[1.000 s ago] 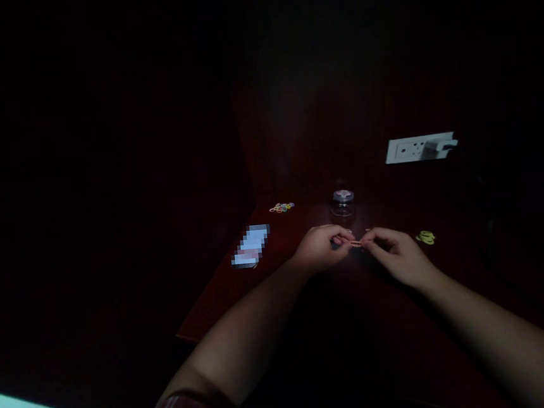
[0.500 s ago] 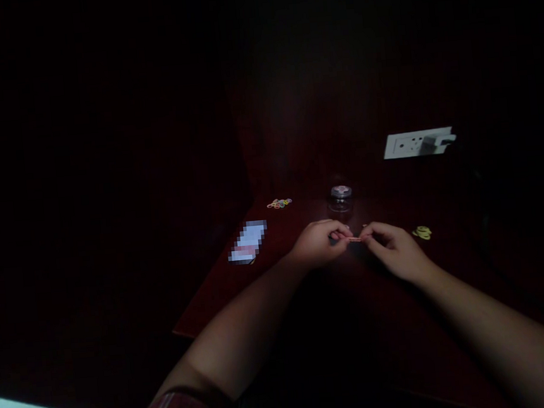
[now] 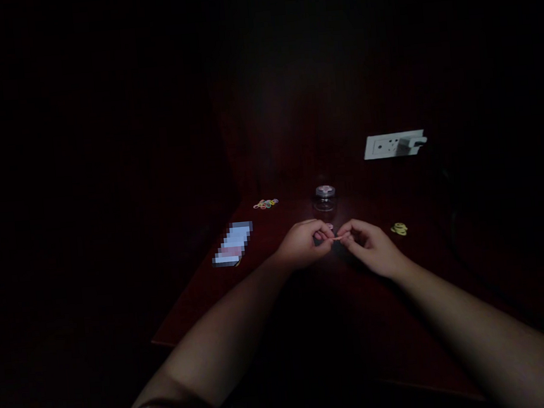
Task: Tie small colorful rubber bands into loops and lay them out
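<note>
Over the middle of the table, my left hand (image 3: 301, 244) pinches one end of a small orange elastic band (image 3: 336, 238) between thumb and fingertips. My right hand (image 3: 370, 246) pinches the other end, so the band spans a short gap between the hands. Just behind them stands a clear round jar (image 3: 325, 200) with a lid. A small pale pink ring (image 3: 330, 225) shows partly past the left fingertips. Yellow bands (image 3: 399, 229) lie in a small pile beyond my right hand.
A pile of several coloured bands (image 3: 265, 204) lies at the back left of the dark red table (image 3: 195, 306). A blurred-out phone (image 3: 233, 244) rests near the left edge. On the back wall is a white socket plate (image 3: 393, 145) with a plug in it.
The whole scene has shifted left in view as my head turned. Both hands still grip the band, and the span between the fingertips looks slightly shorter.
</note>
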Demonstrator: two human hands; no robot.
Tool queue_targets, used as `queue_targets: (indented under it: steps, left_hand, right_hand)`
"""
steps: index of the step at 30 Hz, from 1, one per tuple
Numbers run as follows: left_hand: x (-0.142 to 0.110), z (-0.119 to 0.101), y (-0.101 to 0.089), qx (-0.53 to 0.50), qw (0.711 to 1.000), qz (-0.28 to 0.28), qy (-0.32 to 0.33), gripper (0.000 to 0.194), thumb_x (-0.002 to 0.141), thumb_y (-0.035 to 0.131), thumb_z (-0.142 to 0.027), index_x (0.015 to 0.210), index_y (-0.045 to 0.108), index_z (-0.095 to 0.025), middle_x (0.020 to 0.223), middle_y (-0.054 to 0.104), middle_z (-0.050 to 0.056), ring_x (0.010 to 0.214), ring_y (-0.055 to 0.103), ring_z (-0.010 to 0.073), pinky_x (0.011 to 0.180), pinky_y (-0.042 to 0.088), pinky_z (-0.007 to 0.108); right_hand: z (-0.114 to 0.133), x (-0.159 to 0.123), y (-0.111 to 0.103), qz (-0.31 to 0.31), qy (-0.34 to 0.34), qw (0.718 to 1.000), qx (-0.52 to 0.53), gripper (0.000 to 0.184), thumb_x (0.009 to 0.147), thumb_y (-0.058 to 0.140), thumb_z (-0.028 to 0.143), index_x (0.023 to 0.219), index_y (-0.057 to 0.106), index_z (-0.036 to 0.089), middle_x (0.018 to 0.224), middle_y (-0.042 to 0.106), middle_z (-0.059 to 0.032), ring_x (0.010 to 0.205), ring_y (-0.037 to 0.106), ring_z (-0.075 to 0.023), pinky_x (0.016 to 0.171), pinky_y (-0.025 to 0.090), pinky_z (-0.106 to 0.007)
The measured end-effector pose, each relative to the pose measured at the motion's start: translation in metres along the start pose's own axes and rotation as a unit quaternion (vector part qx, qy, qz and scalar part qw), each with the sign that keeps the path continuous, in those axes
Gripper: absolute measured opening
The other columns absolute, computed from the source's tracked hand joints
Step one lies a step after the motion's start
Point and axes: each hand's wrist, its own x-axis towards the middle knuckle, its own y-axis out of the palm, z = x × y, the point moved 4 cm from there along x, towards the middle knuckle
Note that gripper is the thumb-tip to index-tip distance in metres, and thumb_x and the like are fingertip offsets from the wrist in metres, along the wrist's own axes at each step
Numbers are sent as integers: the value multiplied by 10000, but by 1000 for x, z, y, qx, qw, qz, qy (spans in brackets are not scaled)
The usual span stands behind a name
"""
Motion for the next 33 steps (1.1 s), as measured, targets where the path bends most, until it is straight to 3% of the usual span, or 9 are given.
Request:
queue_targets:
  steps: [6,12,21,27,33]
  left_hand:
    - [1,-1,0,10,1000,-2,-4,95,751,613,-177,825,647,-129,878,670,48,707,585,93,664,478,201]
    - [0,-1,-2,29,1000,-1,0,89,765,617,-209,825,641,-148,909,673,45,789,605,122,747,483,241]
    - [-1,3,3,-41,998,27,-31,94,777,598,-194,842,616,-128,824,668,34,692,586,90,661,475,196]
    - [-1,0,6,-43,998,43,-20,114,796,592,-229,851,619,-133,789,646,22,693,570,92,654,464,197]
    - [-1,-3,4,-29,998,45,-13,108,805,577,-230,832,613,-132,764,629,12,683,553,89,639,441,191]
  right_hand:
    - [-3,0,3,29,-17,999,-26,200,834,559,332,723,621,178,587,502,5,587,458,-143,589,382,-274]
    - [-3,1,1,6,-34,999,-28,206,833,584,334,703,612,176,725,553,-37,673,517,-158,624,409,-284]
    - [-8,-1,6,32,10,999,0,187,831,579,347,739,587,184,597,486,15,552,423,-124,538,357,-256]
    - [-8,0,3,-14,9,1000,10,157,817,569,319,741,568,182,641,514,4,596,463,-126,556,383,-251]
    - [-11,0,3,-4,19,1000,8,164,813,576,315,722,558,179,637,516,7,584,463,-123,548,372,-247]
